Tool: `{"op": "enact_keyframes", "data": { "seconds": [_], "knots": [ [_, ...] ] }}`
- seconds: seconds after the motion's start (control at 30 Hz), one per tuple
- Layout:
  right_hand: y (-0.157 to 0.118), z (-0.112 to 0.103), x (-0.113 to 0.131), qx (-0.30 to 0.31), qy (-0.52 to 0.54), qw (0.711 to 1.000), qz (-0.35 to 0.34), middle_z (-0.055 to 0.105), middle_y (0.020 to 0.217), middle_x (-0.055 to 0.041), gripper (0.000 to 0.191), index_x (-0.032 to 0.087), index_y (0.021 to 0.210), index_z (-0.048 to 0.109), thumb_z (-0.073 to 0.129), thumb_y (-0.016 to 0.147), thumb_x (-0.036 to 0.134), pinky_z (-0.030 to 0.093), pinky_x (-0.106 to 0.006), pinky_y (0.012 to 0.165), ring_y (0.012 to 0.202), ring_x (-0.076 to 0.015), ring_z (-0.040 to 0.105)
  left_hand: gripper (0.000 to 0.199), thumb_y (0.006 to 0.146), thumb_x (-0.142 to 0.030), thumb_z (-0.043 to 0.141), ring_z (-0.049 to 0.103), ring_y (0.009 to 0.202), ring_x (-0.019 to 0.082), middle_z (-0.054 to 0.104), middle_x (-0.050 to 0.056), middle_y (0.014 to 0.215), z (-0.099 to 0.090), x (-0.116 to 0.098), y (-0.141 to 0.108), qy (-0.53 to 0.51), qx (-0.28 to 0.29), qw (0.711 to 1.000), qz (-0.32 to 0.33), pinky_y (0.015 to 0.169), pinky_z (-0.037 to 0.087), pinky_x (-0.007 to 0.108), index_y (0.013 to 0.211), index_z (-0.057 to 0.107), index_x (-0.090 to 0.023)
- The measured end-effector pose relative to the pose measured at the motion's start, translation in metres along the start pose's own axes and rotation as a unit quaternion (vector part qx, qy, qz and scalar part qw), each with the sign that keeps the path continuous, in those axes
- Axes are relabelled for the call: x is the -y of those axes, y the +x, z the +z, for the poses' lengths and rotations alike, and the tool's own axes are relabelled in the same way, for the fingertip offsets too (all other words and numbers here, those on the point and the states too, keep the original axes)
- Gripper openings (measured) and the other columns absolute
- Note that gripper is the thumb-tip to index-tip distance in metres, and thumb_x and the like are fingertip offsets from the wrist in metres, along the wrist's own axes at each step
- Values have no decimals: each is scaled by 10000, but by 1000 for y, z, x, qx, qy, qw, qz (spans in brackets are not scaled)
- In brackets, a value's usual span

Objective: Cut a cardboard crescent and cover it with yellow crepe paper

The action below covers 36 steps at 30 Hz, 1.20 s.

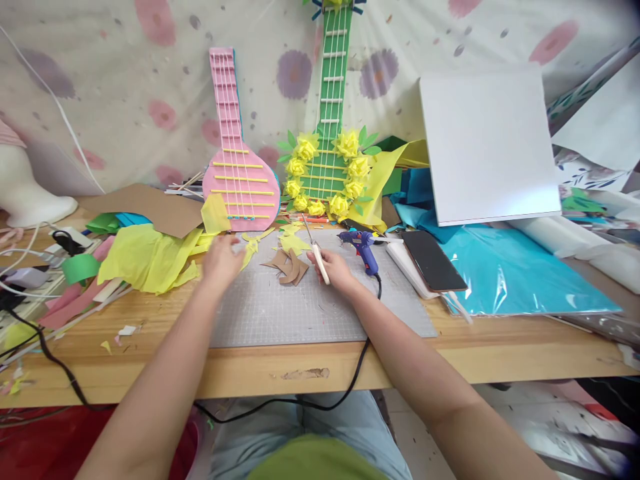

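Floral wall sheet (275,33), wooden table (500,347), pale floor (404,427)

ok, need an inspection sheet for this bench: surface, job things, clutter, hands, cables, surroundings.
Surface: wooden table with a grey cutting mat on it.
Job's things: white-handled tool; brown cardboard pieces on the mat; glue gun beside the right hand.
Clutter: crumpled yellow paper, blue wrapped pack, dark phone.
Hands: right grips the tool; left hand is by yellow paper, blurred, hold unclear.
Cables: black cord runs from the glue gun over the table's front edge; white cables at far left.
Surroundings: pink guitar shape and green guitar shape upright against a flowered backdrop.
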State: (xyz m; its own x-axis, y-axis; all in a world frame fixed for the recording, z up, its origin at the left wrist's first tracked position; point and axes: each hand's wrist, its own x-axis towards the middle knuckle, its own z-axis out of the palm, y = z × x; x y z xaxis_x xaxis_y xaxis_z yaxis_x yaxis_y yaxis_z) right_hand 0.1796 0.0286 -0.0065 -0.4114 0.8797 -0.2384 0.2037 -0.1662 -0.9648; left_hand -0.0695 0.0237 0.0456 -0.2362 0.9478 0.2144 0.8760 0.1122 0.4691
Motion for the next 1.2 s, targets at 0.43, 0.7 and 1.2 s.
{"op": "enact_keyframes", "data": {
  "seconds": [0.43, 0.7, 1.2],
  "knots": [
    [-4, 11, 5, -241, -145, 959, -32, 524, 565, 15, 331, 200, 720, 486, 533, 732, 528, 382, -251, 535, 541, -142, 521, 203, 696, -347, 613, 532, 784, 186, 576, 56, 772, 73, -44, -32, -115, 58, 990, 63, 726, 388, 293, 628, 542, -169],
    [1, 11, -2, -220, -55, 964, -139, 620, 766, -2, 310, 204, 810, 509, 632, 648, 437, 430, -278, 637, 704, -151, 566, 297, 711, -439, 564, 491, 554, 113, 585, -8, 582, 60, -50, -37, -295, 134, 943, 79, 532, 336, 221, 653, 630, -155],
    [-10, 8, 8, -356, -154, 914, -118, 509, 712, -3, 222, 221, 786, 381, 530, 683, 349, 346, -297, 610, 653, -172, 466, 330, 829, -399, 432, 600, 840, 216, 671, 71, 909, 43, -40, -31, -71, -52, 996, 17, 729, 436, 319, 976, 654, -204]
  ]
}}
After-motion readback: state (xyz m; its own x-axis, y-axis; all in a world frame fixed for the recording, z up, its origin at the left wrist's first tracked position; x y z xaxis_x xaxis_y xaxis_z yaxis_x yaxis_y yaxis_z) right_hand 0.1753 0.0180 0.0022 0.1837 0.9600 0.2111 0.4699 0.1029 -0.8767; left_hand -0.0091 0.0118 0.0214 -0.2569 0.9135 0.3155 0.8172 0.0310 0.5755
